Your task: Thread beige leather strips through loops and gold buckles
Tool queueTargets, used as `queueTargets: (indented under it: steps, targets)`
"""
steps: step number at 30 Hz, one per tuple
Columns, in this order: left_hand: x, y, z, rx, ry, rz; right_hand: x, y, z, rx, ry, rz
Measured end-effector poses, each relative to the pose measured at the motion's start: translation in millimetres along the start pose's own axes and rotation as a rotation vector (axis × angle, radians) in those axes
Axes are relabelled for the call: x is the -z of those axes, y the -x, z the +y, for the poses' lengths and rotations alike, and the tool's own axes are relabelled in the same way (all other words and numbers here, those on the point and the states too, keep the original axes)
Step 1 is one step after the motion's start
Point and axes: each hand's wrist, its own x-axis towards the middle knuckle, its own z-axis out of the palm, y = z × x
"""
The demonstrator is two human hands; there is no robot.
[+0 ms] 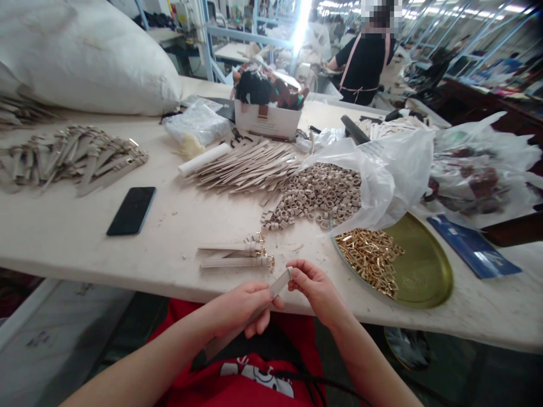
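Note:
My left hand (248, 305) is closed around a flat beige strap (279, 284), whose long tail hangs down toward my lap. At the strap's upper end, the fingers of my right hand (316, 288) pinch its tip; a small band seems to sit there, partly hidden by the fingertips. Just beyond my hands lie several assembled straps (235, 262) with gold buckles at their right ends. A pile of small beige loops (322, 192) spills from a clear plastic bag (394, 175). Gold buckle parts (371, 260) fill the left side of a round gold-coloured tray (424, 271).
A phone (131, 211) lies at left, near a heap of buckled straps (80, 155). Loose strap strips (250, 167) lie mid-table before a white box (267, 121). A large white sack (85, 56) stands back left, a blue packet (473, 246) right. Another person (367, 62) works beyond.

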Motion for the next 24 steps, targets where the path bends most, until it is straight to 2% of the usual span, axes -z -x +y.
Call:
queueTargets:
  steps: [7,12,14,18,22,24]
  targets:
    - [1.0,10.1,-1.9,0.039,-0.066,-0.031,-2.7,13.4,-4.6,-0.017,0.181,-0.046]
    - [-2.9,8.5,-7.3,0.028,-0.116,-0.042,-11.5,21.1,-0.5,-0.104,0.097,-0.217]
    - [-4.0,9.3,-10.0,-0.018,-0.138,-0.027,-13.7,22.1,1.5,-0.094,0.026,-0.180]
    - [-6.8,11.3,-17.1,-0.138,-0.167,0.052,-22.0,24.6,7.1,-0.001,-0.019,-0.003]
    - [-11.8,4.7,-17.7,-0.213,-0.075,0.161,-37.5,26.9,16.9,0.037,-0.091,-0.057]
    - [-12.5,0.5,-14.7,-0.199,0.015,0.181,-35.4,26.6,17.9,0.095,-0.016,-0.066]
